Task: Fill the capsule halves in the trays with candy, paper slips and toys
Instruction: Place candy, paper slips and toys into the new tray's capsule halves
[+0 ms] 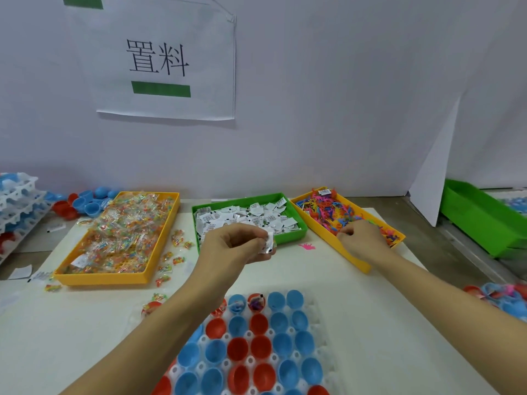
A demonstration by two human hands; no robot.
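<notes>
A: So where are your hands at right now?

B: Your left hand [236, 243] is curled up, pinching a few paper slips [267, 244] right at the near edge of the green tray [293, 236]. The slips hang roughly upright from your fingertips, long side pointing down at the table [356, 323].

A: And the right one?

B: Your right hand [360, 238] is down in the toy tray [353, 259] on the right, fingers curled into the pile of toys [330, 210]. Can't tell if it actually has one, the fingers hide it.

A: The capsules?

B: The capsule tray [319, 352] sits nearest you, red and blue halves [261, 347] all open side up. A couple in the far row already have stuff in them. The candy tray [114, 276] is far left, long axis running near to far, with a few candy packs [177, 260] spilled beside it. One pink toy [307, 246] lies loose between the green and toy trays.
</notes>
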